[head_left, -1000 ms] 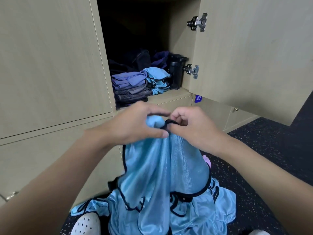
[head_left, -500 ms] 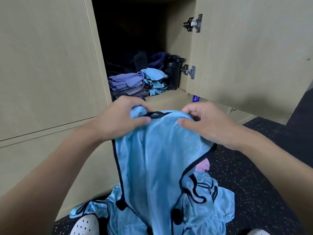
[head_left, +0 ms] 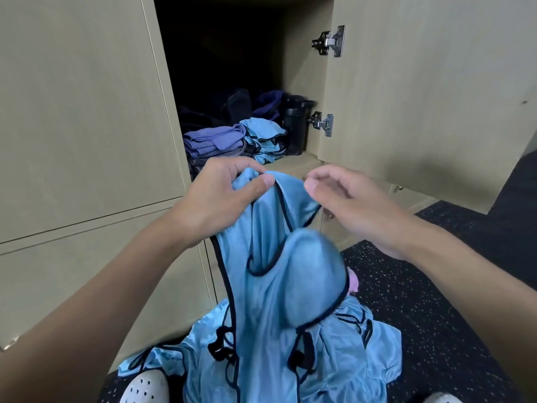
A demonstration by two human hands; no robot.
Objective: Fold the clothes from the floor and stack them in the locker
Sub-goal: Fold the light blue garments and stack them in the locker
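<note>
My left hand (head_left: 229, 196) grips the top edge of a light blue garment with dark trim (head_left: 261, 286), which hangs down in front of me. Just right of that edge is my right hand (head_left: 348, 205), fingers loosely curled, with no cloth between thumb and fingers. A blurred fold of the garment bulges below it. More light blue clothes (head_left: 348, 359) lie heaped on the floor underneath. The open locker (head_left: 293, 165) holds a folded stack: purple pieces (head_left: 215, 138), grey ones beneath, and light blue ones (head_left: 261, 135) beside them.
A black bottle (head_left: 295, 126) stands at the locker's right wall, with dark items behind the stack. The locker door (head_left: 421, 82) stands open to the right. A white perforated shoe (head_left: 145, 385) and a pink item (head_left: 353, 282) are on the dark speckled floor.
My hands moved apart along the garment's top edge. The right hand has let go, and that side of the cloth is dropping while the left hand keeps its grip.
</note>
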